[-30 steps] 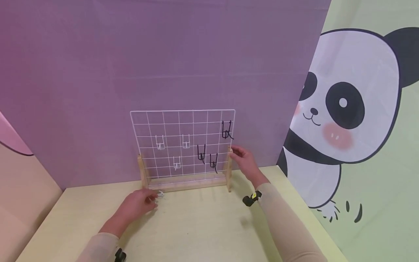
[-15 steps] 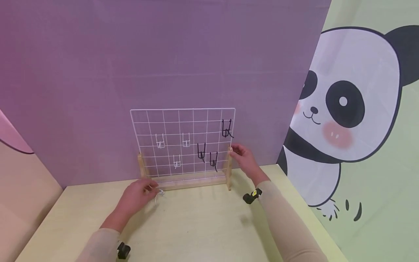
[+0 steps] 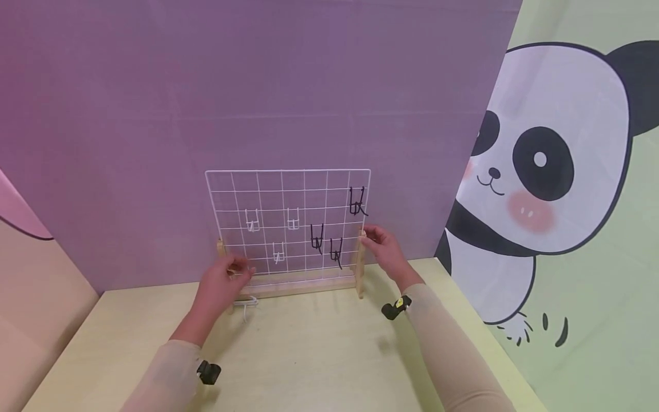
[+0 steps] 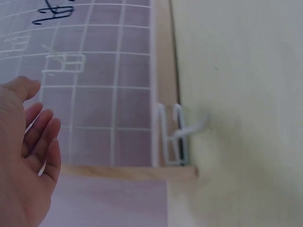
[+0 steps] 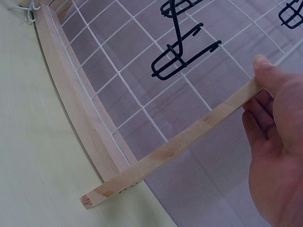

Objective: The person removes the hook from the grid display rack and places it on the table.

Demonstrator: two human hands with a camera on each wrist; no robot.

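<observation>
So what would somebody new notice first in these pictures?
Probably the black-and-white cartoon panda at the right of the head view. Next comes the white wire grid upright in a pale wooden stand at the centre, hung with three black wire hooks and three white ones. The bare right hand grips the stand's right post; the left hand hovers near the left end.

The left arm [image 3: 187, 332] reaches forward and slants inward, its forearm partly covered by a long pale sleeve [image 3: 162, 380]. The left hand [image 3: 218, 283] is raised, its fingers [image 4: 53, 128] loosely bent and side by side, the thumb [image 4: 28, 87] standing apart from their tips. The right arm [image 3: 455, 355], also sleeved, stretches forward and angles left. Its bare right hand [image 3: 387, 252] pinches, thumb opposite bent fingers.
</observation>
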